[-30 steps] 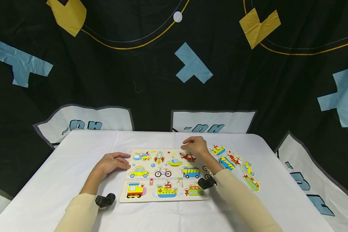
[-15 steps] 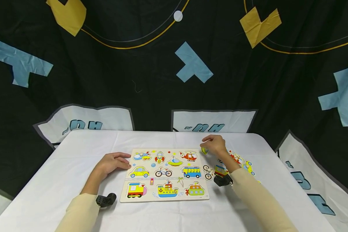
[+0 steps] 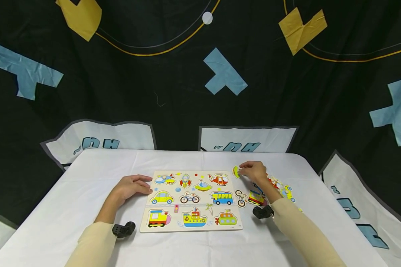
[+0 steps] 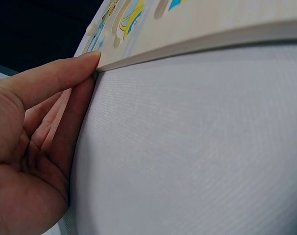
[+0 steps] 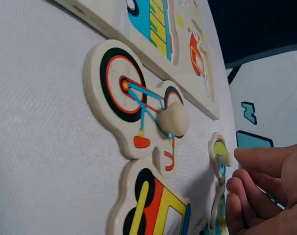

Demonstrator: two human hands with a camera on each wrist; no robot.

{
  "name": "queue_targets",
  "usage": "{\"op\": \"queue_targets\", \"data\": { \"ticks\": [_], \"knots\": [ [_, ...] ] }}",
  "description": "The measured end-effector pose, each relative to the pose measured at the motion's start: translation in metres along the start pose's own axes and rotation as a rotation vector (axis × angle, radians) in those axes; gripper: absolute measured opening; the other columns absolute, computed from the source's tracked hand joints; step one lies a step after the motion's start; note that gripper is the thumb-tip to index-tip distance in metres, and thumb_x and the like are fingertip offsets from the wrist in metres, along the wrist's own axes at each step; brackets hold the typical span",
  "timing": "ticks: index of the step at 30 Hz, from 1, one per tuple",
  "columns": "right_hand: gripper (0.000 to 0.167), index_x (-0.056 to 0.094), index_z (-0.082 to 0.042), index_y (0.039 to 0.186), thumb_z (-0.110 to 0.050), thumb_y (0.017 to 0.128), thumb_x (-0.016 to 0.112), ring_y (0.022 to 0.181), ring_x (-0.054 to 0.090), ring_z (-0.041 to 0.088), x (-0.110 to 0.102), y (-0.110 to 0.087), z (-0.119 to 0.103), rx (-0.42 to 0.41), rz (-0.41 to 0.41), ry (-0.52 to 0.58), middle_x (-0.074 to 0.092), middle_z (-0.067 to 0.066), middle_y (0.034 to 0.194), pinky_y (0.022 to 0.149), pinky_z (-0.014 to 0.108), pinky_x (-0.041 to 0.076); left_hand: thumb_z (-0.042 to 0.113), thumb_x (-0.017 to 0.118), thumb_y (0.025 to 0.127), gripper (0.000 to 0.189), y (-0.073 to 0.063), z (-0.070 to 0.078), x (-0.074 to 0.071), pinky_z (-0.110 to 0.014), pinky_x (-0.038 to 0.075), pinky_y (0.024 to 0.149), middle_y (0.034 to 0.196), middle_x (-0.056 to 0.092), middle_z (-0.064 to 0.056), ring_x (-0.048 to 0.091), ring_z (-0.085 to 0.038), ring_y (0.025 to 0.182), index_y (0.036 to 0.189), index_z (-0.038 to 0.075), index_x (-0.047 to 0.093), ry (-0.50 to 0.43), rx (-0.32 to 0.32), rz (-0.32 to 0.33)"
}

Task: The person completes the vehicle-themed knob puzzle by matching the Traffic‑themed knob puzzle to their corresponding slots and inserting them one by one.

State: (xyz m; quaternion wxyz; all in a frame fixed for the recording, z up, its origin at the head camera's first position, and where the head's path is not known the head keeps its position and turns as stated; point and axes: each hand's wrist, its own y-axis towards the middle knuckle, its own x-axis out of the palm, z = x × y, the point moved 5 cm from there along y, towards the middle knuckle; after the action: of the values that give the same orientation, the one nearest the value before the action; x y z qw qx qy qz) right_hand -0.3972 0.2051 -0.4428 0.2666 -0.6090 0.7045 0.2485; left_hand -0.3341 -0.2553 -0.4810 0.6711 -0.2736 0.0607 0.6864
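Observation:
In the head view, a wooden puzzle board (image 3: 205, 205) printed with vehicles lies on the white table. My left hand (image 3: 130, 188) rests at its left edge with fingers extended; in the left wrist view, a fingertip touches the board's edge. My right hand (image 3: 254, 171) is beyond the board's upper right corner. Just left of its fingertips lies a green and yellow flying saucer puzzle piece (image 3: 235, 171). The right wrist view shows a small gap between the fingers and the saucer's knob (image 5: 228, 159).
A bicycle piece (image 3: 241, 198) and a train piece (image 3: 256, 198) lie right of the board. Farther right are a helicopter piece (image 3: 274, 182) and a yellow car piece (image 3: 288, 193). My right forearm partly covers other pieces. A black curtain (image 3: 173, 89) hangs behind the table.
My right hand carried the saucer piece off the board to the right, set it on the table and let go, then drew slightly right. The left hand stayed at the board's edge.

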Motion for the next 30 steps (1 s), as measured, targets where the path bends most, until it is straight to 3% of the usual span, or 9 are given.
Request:
{"op": "queue_targets", "data": {
  "ticks": [8,15,30],
  "knots": [
    [0.027,0.077,-0.005,0.11,-0.016,0.085,0.078,0.105,0.067,0.03,0.009,0.002,0.006,0.018,-0.03,0.021,0.078,0.011,0.104,0.091,0.041,0.048,0.018,0.087,0.074,0.06,0.002,-0.001,-0.001,-0.056,0.037,0.107,0.093,0.079,-0.003,0.068,-0.025,0.105,0.13,0.01,0.067,-0.017,0.008,-0.007],
    [0.022,0.078,-0.007,0.107,-0.015,0.086,0.077,0.099,0.064,0.027,0.011,0.004,0.009,0.047,-0.029,0.019,0.076,0.01,0.101,0.085,0.038,0.048,0.019,0.086,0.075,0.059,0.002,-0.002,0.001,-0.056,0.038,0.105,0.094,0.078,-0.003,0.067,-0.025,0.105,0.13,0.01,0.067,-0.014,0.006,0.002],
    [0.017,0.079,-0.008,0.099,-0.016,0.085,0.078,0.095,0.064,0.026,0.012,0.004,0.008,-0.007,-0.005,-0.016,0.076,0.007,0.09,0.08,0.034,0.044,0.018,0.085,0.076,0.058,-0.001,-0.001,0.001,-0.057,0.038,0.107,0.096,0.078,-0.005,0.066,-0.029,0.108,0.13,0.009,0.067,-0.017,-0.002,0.001]
  ]
}}
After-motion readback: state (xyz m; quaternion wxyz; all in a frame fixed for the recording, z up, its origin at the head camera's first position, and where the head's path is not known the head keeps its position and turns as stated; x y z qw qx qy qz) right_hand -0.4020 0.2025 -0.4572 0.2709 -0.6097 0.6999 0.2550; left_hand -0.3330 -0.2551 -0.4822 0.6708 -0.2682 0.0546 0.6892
